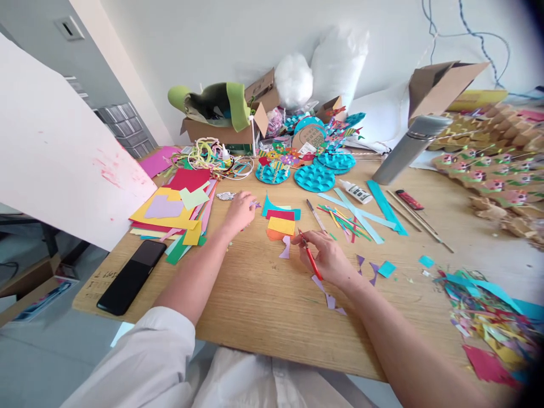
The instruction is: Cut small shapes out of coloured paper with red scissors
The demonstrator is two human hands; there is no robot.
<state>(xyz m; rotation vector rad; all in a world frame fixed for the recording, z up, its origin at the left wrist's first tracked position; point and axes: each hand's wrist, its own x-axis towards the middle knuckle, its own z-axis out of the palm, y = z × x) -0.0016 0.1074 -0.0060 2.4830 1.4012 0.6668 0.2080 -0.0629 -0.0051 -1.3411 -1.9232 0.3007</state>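
Observation:
My right hand [325, 255] is closed around red-handled scissors [311, 256], their tips pointing up and away near a yellow paper piece [281, 225]. My left hand [241, 211] is over the table, fingers together at a small purple paper piece [256, 204]; whether it grips the piece is hard to tell. Beside the left fingers lies a small grey-white cutout [225, 196]. Blue, red, yellow and orange papers form a small pile between the hands. A lilac scrap [285, 247] lies just below the pile, with more purple scraps [330, 301] near my right wrist.
A black phone [131, 276] and stacked coloured papers [164, 209] are at left. Blue round trays [315, 178], a glue bottle [356, 192] and a grey flask [407, 152] stand or lie farther back. Paper scraps [488, 317] are heaped at right.

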